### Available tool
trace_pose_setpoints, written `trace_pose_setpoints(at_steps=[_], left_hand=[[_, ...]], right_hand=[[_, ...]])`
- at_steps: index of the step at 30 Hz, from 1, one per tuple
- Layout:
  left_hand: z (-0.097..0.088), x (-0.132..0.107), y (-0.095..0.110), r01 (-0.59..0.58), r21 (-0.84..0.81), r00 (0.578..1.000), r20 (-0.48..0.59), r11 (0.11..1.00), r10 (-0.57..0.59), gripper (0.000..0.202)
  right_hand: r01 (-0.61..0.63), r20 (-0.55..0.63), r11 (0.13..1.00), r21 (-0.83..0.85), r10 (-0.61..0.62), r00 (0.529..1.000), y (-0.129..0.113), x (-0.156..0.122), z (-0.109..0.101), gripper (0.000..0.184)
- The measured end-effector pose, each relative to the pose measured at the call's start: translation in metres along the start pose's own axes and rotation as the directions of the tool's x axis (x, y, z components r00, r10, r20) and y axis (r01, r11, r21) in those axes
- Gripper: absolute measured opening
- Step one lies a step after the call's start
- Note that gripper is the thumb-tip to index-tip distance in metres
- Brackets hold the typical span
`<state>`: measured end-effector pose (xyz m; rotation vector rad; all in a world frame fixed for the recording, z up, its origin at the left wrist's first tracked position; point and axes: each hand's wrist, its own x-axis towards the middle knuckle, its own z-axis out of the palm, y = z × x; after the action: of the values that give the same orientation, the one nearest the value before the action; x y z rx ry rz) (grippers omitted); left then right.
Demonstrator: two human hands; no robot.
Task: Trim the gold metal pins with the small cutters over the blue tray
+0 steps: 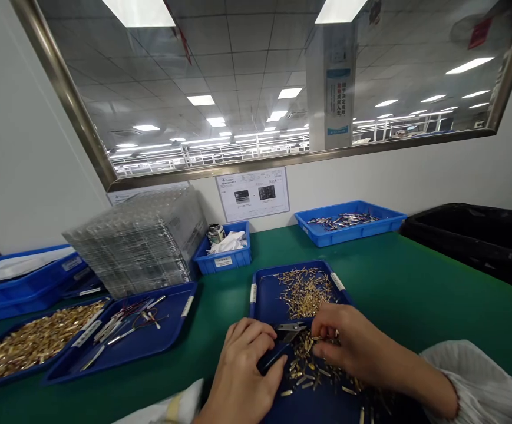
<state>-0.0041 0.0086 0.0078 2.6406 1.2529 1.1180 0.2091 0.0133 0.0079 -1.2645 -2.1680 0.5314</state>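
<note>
My left hand (244, 368) is wrapped round dark-handled cutting pliers (287, 333), whose metal jaws point right toward my other hand. My right hand (355, 344) is closed in a pinch just right of the jaws; whatever sits between its fingertips is too small or hidden to make out. Both hands are over a dark blue tray (311, 406) with loose brass-coloured metal pieces (302, 360) scattered in it. Directly behind, another blue tray (267, 297) holds a heap of thin gold pins (309, 291).
At left are a tray of gold pieces (39, 338), a tray with wired parts (149, 338) and stacked clear plastic trays (145, 241). Behind stand a small blue bin (223, 263) with white cloth and a blue tray (350, 235) of wired parts. A black-lined bin (472, 235) is at right.
</note>
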Motion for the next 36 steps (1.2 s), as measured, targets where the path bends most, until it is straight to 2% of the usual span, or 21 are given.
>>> trace_pose_setpoints(at_steps=[2,4,6,9,13,19,24,29,33,36], left_hand=[[0.001,-0.001,-0.001,0.026,0.022,1.0,0.012,0.999,-0.026,0.012],[0.001,-0.001,-0.001,0.042,0.034,0.999,0.028,0.999,-0.043,0.012],[0.0,-0.001,0.0,0.05,0.032,0.998,0.044,0.998,-0.051,0.013],[-0.001,0.0,0.003,0.039,0.017,0.996,0.077,0.999,-0.041,0.014],[-0.002,0.001,0.006,-0.032,-0.039,0.992,0.121,0.999,0.036,0.013],[-0.004,0.001,0.008,-0.083,-0.047,0.985,0.147,0.995,0.089,0.011],[-0.005,0.0,0.009,-0.078,0.025,0.972,0.223,0.997,0.07,0.008],[-0.006,-0.001,0.009,-0.057,0.056,0.977,0.21,0.997,0.044,0.008],[-0.005,0.0,0.009,-0.068,0.032,0.98,0.191,0.997,0.061,0.008],[-0.005,0.0,0.009,-0.088,0.0,0.984,0.155,0.996,0.087,0.009]], right_hand=[[0.005,0.085,1.0,-0.013,-0.004,0.996,-0.002,-0.005,0.006,0.012],[0.035,0.111,0.998,-0.044,-0.029,0.993,-0.003,-0.008,0.012,0.007],[0.069,0.121,0.996,-0.047,-0.063,0.991,-0.002,-0.007,0.015,0.013],[0.077,0.073,0.997,-0.024,-0.075,0.994,0.0,-0.003,0.012,0.018],[0.091,-0.005,0.993,-0.07,-0.092,0.996,-0.001,0.001,0.004,0.018],[0.114,0.059,0.985,-0.132,-0.107,0.993,-0.006,-0.001,0.002,0.02],[0.076,0.079,0.99,-0.12,-0.067,0.995,-0.004,-0.002,0.0,0.019],[0.001,0.035,0.998,-0.064,0.002,0.999,0.0,-0.001,0.002,0.008],[0.027,-0.042,1.0,-0.014,-0.027,0.999,-0.001,0.0,0.008,0.009],[0.042,-0.056,0.999,-0.013,-0.043,0.997,-0.003,0.001,0.01,0.013]])
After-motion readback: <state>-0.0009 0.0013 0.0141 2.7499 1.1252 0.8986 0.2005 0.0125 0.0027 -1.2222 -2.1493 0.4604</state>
